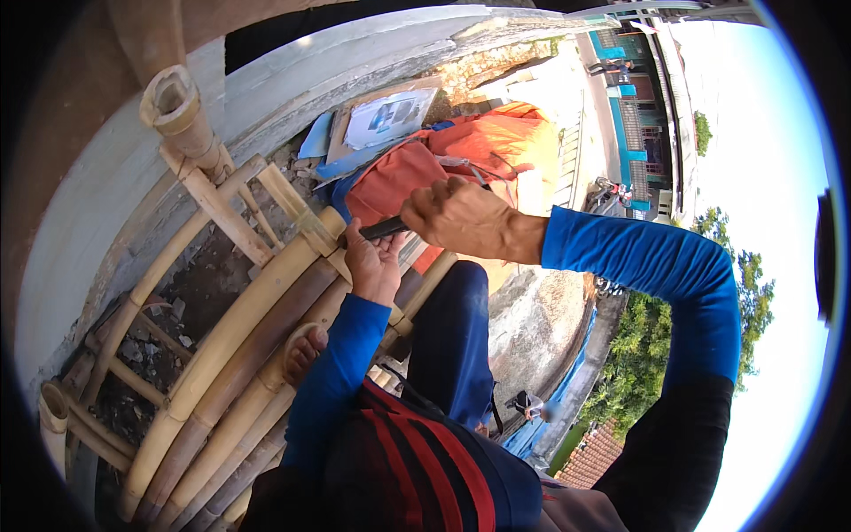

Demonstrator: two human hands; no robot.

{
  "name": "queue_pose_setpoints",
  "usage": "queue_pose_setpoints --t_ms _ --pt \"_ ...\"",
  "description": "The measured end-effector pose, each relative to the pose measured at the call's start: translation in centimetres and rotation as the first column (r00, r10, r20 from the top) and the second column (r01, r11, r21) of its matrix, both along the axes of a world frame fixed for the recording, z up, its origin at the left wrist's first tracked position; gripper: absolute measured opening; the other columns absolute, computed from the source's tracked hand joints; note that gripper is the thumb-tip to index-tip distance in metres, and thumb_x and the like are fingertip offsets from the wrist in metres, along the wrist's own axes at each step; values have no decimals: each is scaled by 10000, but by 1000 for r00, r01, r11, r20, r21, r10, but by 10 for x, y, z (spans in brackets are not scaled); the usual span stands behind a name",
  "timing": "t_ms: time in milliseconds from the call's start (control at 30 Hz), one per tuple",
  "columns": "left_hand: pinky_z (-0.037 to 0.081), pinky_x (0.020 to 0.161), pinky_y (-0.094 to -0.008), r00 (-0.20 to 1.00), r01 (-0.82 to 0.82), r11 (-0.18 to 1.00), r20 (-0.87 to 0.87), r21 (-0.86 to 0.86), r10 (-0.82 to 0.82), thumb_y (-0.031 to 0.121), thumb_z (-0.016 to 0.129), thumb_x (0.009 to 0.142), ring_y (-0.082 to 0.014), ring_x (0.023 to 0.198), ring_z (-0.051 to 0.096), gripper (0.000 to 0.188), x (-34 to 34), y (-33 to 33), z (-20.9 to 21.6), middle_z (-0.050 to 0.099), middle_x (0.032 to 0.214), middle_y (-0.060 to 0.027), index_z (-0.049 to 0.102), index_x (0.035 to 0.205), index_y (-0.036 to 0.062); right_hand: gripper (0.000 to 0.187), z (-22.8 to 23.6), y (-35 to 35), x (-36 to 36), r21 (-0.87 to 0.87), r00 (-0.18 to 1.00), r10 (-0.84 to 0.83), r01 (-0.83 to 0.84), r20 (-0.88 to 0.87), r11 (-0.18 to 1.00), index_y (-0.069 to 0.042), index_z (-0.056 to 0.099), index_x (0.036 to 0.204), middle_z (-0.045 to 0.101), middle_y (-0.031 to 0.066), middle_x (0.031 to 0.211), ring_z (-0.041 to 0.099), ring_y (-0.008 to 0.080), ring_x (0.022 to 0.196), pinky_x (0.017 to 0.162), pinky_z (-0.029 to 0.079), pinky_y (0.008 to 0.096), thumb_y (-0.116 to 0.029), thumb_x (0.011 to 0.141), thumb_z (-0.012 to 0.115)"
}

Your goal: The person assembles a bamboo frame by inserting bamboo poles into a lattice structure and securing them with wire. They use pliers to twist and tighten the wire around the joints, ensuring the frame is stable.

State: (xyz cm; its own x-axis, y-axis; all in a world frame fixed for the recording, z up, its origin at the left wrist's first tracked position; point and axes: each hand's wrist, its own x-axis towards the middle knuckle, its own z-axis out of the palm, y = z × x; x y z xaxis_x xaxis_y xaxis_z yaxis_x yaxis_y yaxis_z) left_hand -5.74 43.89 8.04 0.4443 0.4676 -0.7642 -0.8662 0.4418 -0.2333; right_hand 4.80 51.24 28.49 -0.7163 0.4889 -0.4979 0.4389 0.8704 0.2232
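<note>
My right hand (461,217) is closed in a fist around a dark, flat, bar-like tool (384,229). A thin end shows beyond the knuckles; its exact kind is not clear. My left hand (372,266) has its thumb and fingers about the tool's other end. Just beyond that hand is the end of a thick bamboo pole (330,222), partly hidden by the fingers. Bamboo poles (239,310) lie side by side under my left forearm, and my sandalled foot (306,350) rests on them.
An upright bamboo post (182,111) and crosspieces stand at left by a pale wall (266,71). Orange cloth (399,173) and a printed sheet (387,117) lie beyond my hands. Rubble covers the ground below. People and a motorbike (607,193) are farther off.
</note>
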Motion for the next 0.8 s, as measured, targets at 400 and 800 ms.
queue_pose_setpoints --t_ms 400,800 --pt "570 739 -329 955 218 959 -243 184 -170 476 603 1022 -216 819 727 437 -35 -33 68 734 948 -162 574 1091 45 114 -6 124 -86 -257 954 154 -86 256 962 -45 731 894 725 127 800 743 331 841 678 610 427 -133 843 680" --pt "491 733 -221 290 446 756 -877 479 385 -46 534 1007 -48 695 536 138 -77 -21 10 634 882 -20 591 1113 22 114 -39 163 -106 -383 861 376 -237 344 893 -98 737 944 739 98 837 738 318 846 709 605 427 -137 854 679"
